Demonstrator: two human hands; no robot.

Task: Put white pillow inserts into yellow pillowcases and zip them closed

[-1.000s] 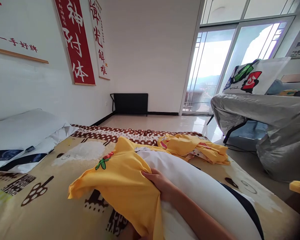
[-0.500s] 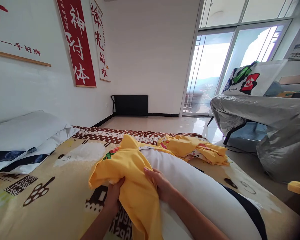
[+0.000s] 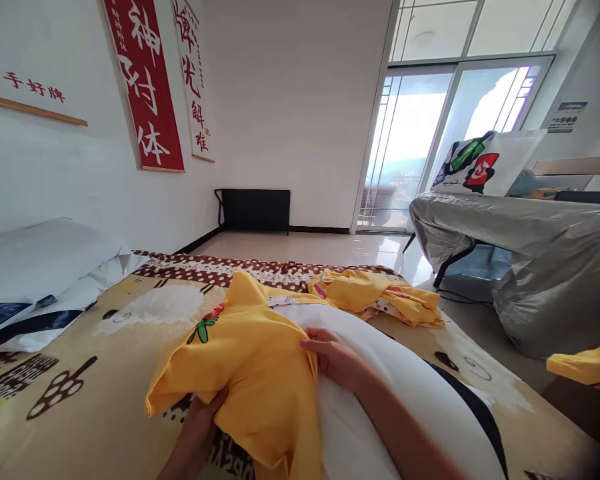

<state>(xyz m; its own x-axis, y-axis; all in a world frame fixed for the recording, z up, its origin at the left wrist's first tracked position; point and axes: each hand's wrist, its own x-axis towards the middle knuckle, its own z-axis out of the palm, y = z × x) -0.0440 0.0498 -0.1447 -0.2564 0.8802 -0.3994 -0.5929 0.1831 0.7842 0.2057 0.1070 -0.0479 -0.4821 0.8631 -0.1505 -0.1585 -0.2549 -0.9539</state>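
A long white pillow (image 3: 405,400) lies across the bed in front of me, partly inside a yellow pillowcase (image 3: 250,367) with a small red and green print. My right hand (image 3: 333,357) rests on the pillow at the case's open edge, its fingers closed on the yellow cloth. My left hand (image 3: 200,420) is lower down and grips the case's near edge from underneath. A second crumpled yellow cloth (image 3: 380,297) lies further back on the bed.
The bed (image 3: 80,400) has a tan cartoon-print sheet with a brown polka-dot border. Another white pillow (image 3: 40,273) sits at the left by the wall. A table under a silver cover (image 3: 530,240) stands to the right, and glass doors are beyond it.
My left hand came into view and gripped the pillowcase, then moved left and toward me, spreading the yellow cloth out. My right hand stayed at the case's edge on the pillow.
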